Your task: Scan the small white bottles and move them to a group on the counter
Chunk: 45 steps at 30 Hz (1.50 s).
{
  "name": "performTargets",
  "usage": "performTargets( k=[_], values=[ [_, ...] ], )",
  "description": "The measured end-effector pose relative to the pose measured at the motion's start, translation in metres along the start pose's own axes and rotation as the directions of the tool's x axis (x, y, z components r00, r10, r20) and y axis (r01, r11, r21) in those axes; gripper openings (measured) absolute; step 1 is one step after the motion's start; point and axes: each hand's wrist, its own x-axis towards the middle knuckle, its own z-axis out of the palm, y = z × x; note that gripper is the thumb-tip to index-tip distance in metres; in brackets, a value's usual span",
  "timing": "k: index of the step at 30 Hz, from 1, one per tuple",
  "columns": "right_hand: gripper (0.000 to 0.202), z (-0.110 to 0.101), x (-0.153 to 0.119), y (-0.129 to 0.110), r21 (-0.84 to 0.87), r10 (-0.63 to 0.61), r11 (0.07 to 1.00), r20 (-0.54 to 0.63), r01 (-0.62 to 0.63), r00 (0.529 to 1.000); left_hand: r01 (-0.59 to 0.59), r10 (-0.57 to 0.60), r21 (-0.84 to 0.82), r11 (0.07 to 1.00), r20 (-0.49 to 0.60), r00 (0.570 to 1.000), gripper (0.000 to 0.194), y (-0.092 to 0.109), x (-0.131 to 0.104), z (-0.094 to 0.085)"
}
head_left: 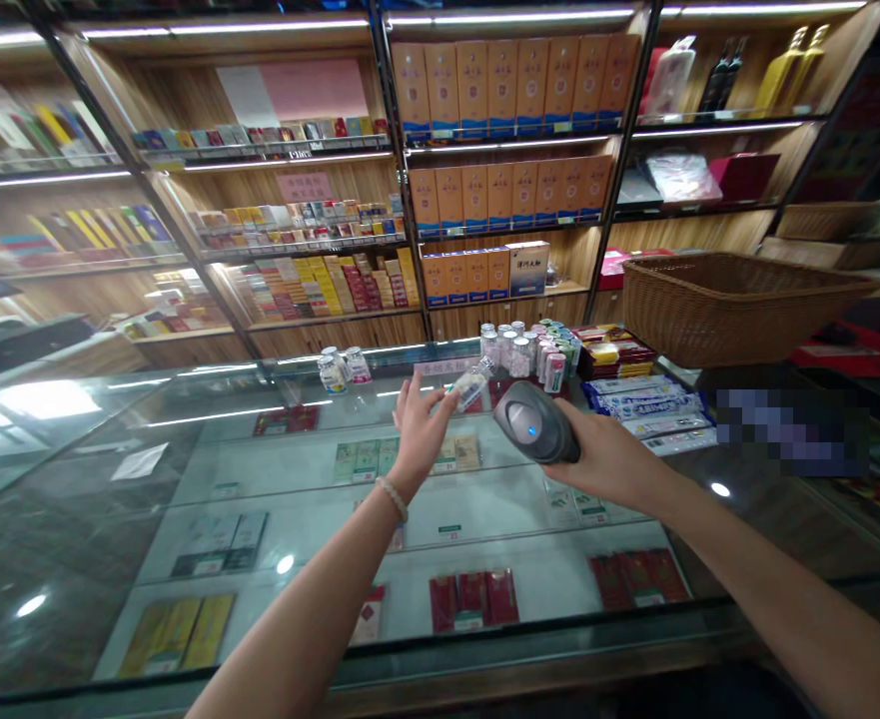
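My left hand is above the glass counter, thumb and index finger pinching a small clear bottle with pale contents, which tilts up to the right. The other fingers of that hand are spread. Wrapped in my right hand is a dark grey handheld scanner with a small blue light, its head close to the right of the bottle. Behind them stands a group of small bottles on the counter. Two or three similar jars stand apart, farther left.
Blue-and-white packets and red-gold boxes lie right of the bottles, beside a wicker basket. Cigarette packs show beneath the glass counter top. Lit shelves with boxes line the back.
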Motion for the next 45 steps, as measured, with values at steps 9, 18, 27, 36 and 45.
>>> performTargets(
  k=[9, 18, 27, 36, 45],
  values=[
    [0.025, -0.010, -0.005, 0.013, -0.329, 0.000, 0.944, -0.058, -0.019, 0.998, 0.000, 0.000, -0.045, 0.999, 0.008, 1.000, 0.035, -0.004, 0.003, 0.001],
    [0.023, -0.003, -0.029, 0.047, -0.553, 0.086, 0.823, -0.103, -0.129, 0.991, 0.001, 0.001, -0.093, 0.996, 0.019, 1.000, 0.037, -0.002, 0.001, 0.000],
    [0.026, 0.012, -0.041, 0.060, -0.606, 0.127, 0.780, -0.092, -0.157, 0.988, 0.004, -0.003, -0.089, 0.996, 0.013, 1.000, 0.037, -0.001, 0.000, 0.000],
    [0.031, 0.016, -0.043, 0.062, -0.640, 0.092, 0.756, -0.104, -0.138, 0.990, 0.004, -0.002, -0.105, 0.994, 0.021, 1.000, 0.034, 0.000, 0.000, -0.001],
    [0.048, 0.019, -0.045, 0.062, -0.663, 0.055, 0.739, -0.125, -0.125, 0.991, 0.003, -0.001, -0.108, 0.994, 0.024, 1.000, 0.034, 0.000, 0.000, 0.000]
  ],
)
